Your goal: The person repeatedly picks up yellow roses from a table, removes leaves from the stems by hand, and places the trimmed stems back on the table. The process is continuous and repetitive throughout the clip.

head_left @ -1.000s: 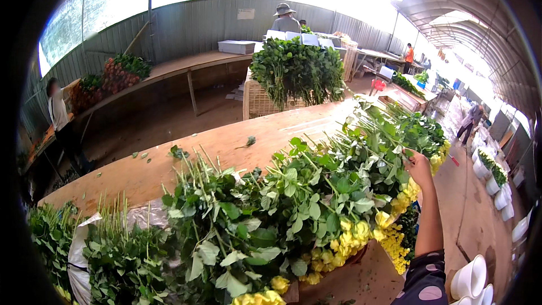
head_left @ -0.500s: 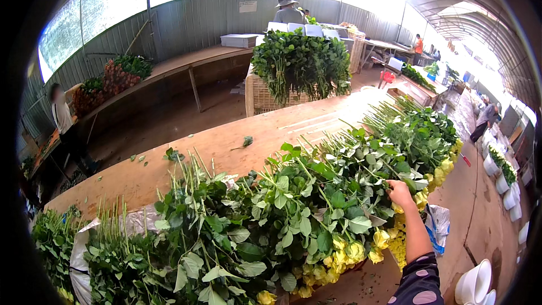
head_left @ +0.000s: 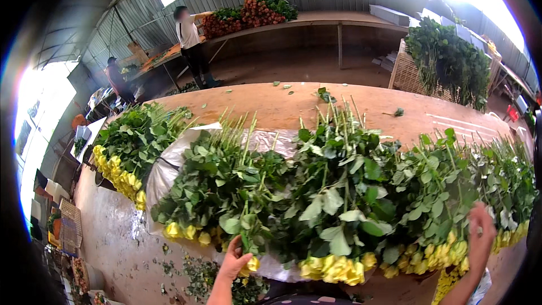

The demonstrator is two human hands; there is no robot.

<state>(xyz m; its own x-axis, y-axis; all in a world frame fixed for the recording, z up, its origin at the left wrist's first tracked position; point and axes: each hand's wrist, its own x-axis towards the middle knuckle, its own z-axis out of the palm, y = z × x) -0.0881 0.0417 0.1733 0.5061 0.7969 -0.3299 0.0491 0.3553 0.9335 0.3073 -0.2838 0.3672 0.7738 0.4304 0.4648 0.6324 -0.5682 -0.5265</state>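
Long-stemmed yellow roses (head_left: 333, 268) lie in several leafy piles along the wooden table, heads toward me and cut stems pointing away. At the lower middle, my left hand (head_left: 230, 261) is closed around a single yellow rose (head_left: 250, 264) just by its head, at the front of the left-centre pile. Over the right-hand piles, my right hand (head_left: 481, 231) is smeared by motion; its fingers do not show clearly, and I see nothing plainly held in it. A silvery plastic sheet (head_left: 172, 164) wraps part of the left pile.
Beyond the piles runs the table's bare wooden top (head_left: 237, 97). A wicker crate (head_left: 409, 73) with hanging greenery stands at the back right. Across the aisle, a person (head_left: 191, 39) stands at a bench beside orange-red flowers (head_left: 262, 12). Leaf scraps (head_left: 209, 274) litter the floor below.
My view has swung left. The right hand has come away from the rose pile it was touching. My left hand has come into view, at a yellow rose.
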